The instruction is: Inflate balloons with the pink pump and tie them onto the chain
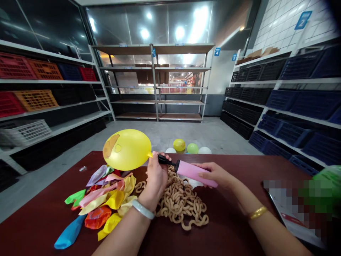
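A yellow balloon (pixel 131 149), inflated and printed with a brown figure, sits left of my left hand (pixel 156 174). My left hand is closed around the balloon's neck where it meets the black end of a hand pump (pixel 190 170). The pump's pink barrel lies in my right hand (pixel 215 174), whose fingers are wrapped over its far end. Beneath the pump is a heap of tan curled pieces (pixel 183 204), some touching my left wrist in view. To the left lie several flat balloons (pixel 106 202) in mixed colours.
The dark red table (pixel 234 224) carries a clipboard (pixel 290 217) and a green bag (pixel 323 185), partly blurred, at right. Several inflated balloons (pixel 192 148) show beyond its far edge. Shelves with crates (pixel 309 103) line both sides; a shelf rack (pixel 157 106) stands behind.
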`<act>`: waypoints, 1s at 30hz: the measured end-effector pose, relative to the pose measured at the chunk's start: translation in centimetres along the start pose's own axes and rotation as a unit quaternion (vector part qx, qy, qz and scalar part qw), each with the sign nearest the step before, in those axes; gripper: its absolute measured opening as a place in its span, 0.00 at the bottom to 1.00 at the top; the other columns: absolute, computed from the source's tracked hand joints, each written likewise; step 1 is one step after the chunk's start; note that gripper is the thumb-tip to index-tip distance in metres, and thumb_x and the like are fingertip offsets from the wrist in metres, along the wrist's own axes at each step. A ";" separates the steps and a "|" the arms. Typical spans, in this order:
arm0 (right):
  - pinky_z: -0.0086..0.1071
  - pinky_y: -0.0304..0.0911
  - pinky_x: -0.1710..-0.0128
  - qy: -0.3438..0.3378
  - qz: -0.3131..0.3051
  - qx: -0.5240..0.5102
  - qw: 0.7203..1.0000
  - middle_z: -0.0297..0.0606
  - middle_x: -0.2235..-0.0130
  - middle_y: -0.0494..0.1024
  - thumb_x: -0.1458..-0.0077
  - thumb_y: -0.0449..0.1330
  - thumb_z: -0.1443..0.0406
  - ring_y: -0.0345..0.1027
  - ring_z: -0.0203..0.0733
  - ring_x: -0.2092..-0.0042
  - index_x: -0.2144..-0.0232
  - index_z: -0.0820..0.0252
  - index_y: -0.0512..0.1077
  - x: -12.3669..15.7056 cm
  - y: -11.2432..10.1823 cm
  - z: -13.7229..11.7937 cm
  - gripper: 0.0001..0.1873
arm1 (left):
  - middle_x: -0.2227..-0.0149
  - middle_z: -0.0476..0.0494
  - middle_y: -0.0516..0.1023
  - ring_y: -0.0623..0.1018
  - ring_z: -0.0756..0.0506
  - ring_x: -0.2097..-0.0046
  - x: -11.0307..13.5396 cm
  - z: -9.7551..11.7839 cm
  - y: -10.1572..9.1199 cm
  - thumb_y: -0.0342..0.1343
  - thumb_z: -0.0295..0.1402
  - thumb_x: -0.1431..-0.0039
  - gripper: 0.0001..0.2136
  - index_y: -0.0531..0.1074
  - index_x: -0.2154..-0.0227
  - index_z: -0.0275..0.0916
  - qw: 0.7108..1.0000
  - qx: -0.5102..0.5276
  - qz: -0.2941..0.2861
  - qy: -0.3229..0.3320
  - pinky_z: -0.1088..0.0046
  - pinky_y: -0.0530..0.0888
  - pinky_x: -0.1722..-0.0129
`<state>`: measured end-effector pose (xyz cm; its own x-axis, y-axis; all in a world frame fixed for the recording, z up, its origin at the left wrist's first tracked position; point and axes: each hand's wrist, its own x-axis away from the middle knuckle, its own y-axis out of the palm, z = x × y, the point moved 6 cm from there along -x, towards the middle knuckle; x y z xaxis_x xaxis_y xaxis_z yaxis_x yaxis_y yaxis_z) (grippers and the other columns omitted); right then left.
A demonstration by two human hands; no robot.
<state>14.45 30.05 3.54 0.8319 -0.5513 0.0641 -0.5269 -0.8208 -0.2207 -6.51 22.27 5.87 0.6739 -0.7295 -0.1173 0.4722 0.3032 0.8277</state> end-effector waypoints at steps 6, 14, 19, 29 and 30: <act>0.27 0.65 0.78 -0.002 -0.004 0.005 1.000 0.41 0.59 0.80 0.46 0.65 0.53 0.69 0.34 0.74 0.35 0.56 0.62 -0.3 0.9 -0.5 0.39 | 0.74 0.48 0.70 0.73 0.47 0.72 -0.7 0.7 -0.2 0.59 0.34 0.41 0.09 0.64 0.70 0.38 1.000 -0.004 0.002 -0.004 0.69 0.73 0.71; 0.28 0.65 0.75 0.041 -0.015 -0.005 0.999 0.39 0.63 0.80 0.48 0.67 0.55 0.69 0.35 0.74 0.38 0.56 0.66 2.5 -5.1 1.1 0.37 | 0.75 0.50 0.70 0.74 0.48 0.73 -3.4 5.2 -1.8 0.56 0.31 0.40 0.06 0.63 0.70 0.39 0.998 -0.009 0.054 0.036 0.69 0.73 0.70; 0.32 0.69 0.70 0.010 0.007 0.064 0.998 0.44 0.54 0.80 0.49 0.67 0.53 0.73 0.41 0.67 0.41 0.58 0.71 2.5 -5.1 -0.4 0.34 | 0.75 0.50 0.70 0.73 0.49 0.73 -2.3 2.7 -1.6 0.56 0.33 0.40 0.07 0.63 0.70 0.39 0.998 0.015 0.055 0.041 0.72 0.72 0.71; 0.48 0.57 0.38 -0.139 0.077 0.183 0.970 0.41 0.38 0.70 0.45 0.64 0.56 0.65 0.54 0.39 0.37 0.54 0.64 0.3 2.7 -3.3 0.35 | 0.74 0.49 0.69 0.71 0.50 0.73 0.3 0.7 0.6 0.56 0.35 0.38 0.08 0.63 0.69 0.39 1.000 -0.004 0.000 0.021 0.73 0.71 0.72; 0.48 0.56 0.37 -0.140 0.076 0.187 0.969 0.41 0.37 0.68 0.45 0.65 0.56 0.63 0.54 0.38 0.36 0.54 0.63 0.2 2.7 -3.2 0.36 | 0.73 0.49 0.69 0.71 0.50 0.73 0.0 1.2 0.5 0.56 0.35 0.38 0.08 0.63 0.69 0.39 1.000 -0.012 0.000 0.026 0.73 0.71 0.72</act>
<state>12.69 27.24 6.12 0.7914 -0.5567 -0.2526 -0.5913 -0.5921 -0.5476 -6.95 21.69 6.98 0.7023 -0.6969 -0.1450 0.4843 0.3186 0.8148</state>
